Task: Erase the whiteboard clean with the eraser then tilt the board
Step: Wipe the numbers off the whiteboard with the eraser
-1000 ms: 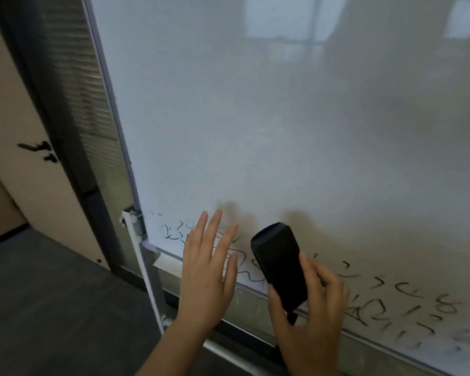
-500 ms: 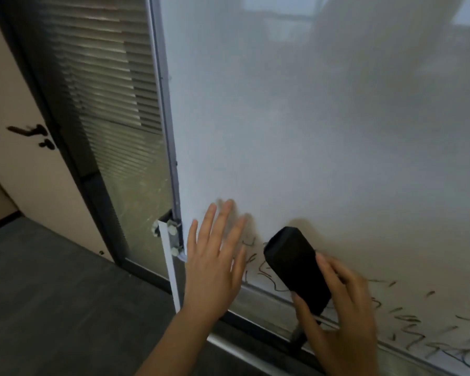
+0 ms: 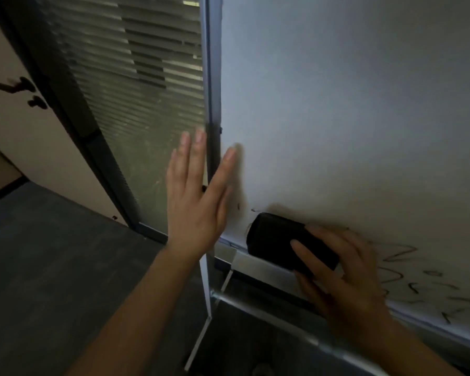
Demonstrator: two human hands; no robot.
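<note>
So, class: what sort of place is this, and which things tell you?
Probably an office or meeting room: a whiteboard on a metal stand, a glass partition with slatted blinds, and a door handle.

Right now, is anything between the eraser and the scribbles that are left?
Nothing visible blocks it. The eraser in the right hand lies on the whiteboard, and the remaining scribbles sit just right of it. The left hand is open at the board's left edge.

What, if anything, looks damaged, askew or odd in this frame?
Nothing stands out. The right hand presses the black eraser to the whiteboard near its lower left corner; black marker scribbles remain to its right. The left hand is open at the frame edge.
</note>
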